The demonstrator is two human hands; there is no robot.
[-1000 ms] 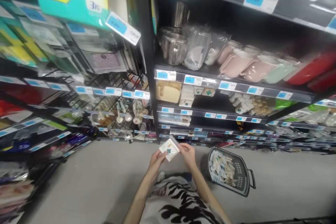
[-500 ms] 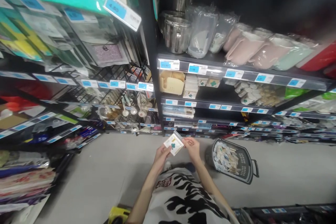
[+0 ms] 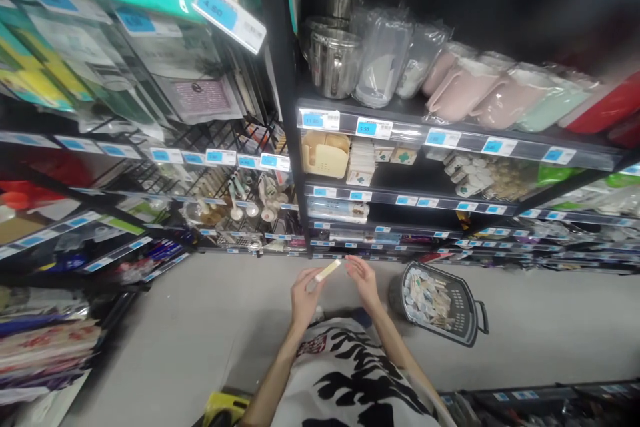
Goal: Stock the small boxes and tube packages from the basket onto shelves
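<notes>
My left hand point(image 3: 305, 295) pinches a small flat white box point(image 3: 329, 270), now turned so that a narrow pale-yellow edge faces me. Just to its right is my right hand point(image 3: 364, 282), its fingers stretched toward the box with a small gap between, holding nothing. Similar white boxes with a green clover mark point(image 3: 361, 165) stand stacked on the shelf ahead, beside a cream plastic holder point(image 3: 326, 155). On the floor at my right, a dark grey shopping basket point(image 3: 467, 310) holds many small packaged items.
Metal mugs point(image 3: 335, 63), clear plastic pitchers point(image 3: 383, 60) and pink cups point(image 3: 463, 90) line the upper shelf. Hanging utensils point(image 3: 235, 200) fill the rack at left. A yellow object point(image 3: 225, 407) lies by my left arm. Another shelf edge point(image 3: 530, 395) runs behind at lower right.
The box has turned from showing its clover face to showing its edge, still in my left hand. My right hand has let go of its corner and moved slightly away.
</notes>
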